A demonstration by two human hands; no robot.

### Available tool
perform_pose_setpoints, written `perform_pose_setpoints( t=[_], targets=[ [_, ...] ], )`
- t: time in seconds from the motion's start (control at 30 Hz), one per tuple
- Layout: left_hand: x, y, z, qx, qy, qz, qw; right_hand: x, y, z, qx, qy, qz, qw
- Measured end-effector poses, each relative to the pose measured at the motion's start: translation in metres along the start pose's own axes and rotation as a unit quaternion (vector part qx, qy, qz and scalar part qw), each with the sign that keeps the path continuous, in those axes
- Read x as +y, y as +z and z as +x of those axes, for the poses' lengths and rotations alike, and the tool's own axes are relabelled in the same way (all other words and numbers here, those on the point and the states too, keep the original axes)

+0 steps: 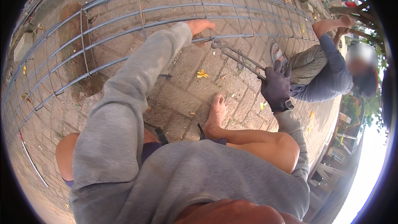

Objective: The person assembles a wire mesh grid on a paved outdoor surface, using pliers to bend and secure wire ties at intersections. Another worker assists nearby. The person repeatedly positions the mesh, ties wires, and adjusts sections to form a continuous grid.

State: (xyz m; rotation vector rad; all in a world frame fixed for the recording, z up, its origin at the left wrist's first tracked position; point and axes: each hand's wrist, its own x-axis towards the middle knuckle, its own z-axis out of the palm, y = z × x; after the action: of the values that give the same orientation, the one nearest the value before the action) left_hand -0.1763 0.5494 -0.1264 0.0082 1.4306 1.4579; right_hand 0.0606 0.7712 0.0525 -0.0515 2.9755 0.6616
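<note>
My left hand [200,26], bare, grips a long bar of the steel rebar cage [124,16] that lies across the brick paving. My right hand [275,86], in a dark glove, is closed on the handles of metal pincers [234,54]. The pincer jaws meet the cage bar just right of my left hand. I squat with bare knees, and my bare foot [215,114] rests on the paving below the pincers.
Another person [323,72] in a dark long-sleeved top crouches at the right, one hand up on the cage's far end. Yellow fallen petals [202,74] dot the bricks. A loose bent bar [31,157] lies at the lower left. Trees and wooden frames stand at the right edge.
</note>
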Motion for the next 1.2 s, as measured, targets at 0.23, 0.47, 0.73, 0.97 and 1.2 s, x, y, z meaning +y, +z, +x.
perform_pose_setpoints(
  t=[0.23,0.47,0.73,0.97,1.2],
  targets=[
    [0.001,0.001,-0.005,0.012,-0.024,0.012,1.0,0.024,0.029,0.017,-0.026,-0.004,0.128,0.991],
    [0.006,-0.003,-0.016,0.025,0.005,0.152,0.988,0.019,0.027,0.012,-0.022,-0.003,0.155,0.988],
    [-0.032,0.106,-0.127,0.245,0.546,0.501,0.625,0.0,0.043,-0.013,-0.327,0.124,0.562,0.749],
    [-0.047,0.163,-0.064,0.018,0.535,0.607,0.587,0.002,0.015,-0.017,-0.388,0.043,0.598,0.7],
    [0.021,0.184,-0.057,-0.137,0.298,0.674,0.662,-0.008,0.024,-0.056,-0.084,0.033,0.06,0.994]
  ],
)
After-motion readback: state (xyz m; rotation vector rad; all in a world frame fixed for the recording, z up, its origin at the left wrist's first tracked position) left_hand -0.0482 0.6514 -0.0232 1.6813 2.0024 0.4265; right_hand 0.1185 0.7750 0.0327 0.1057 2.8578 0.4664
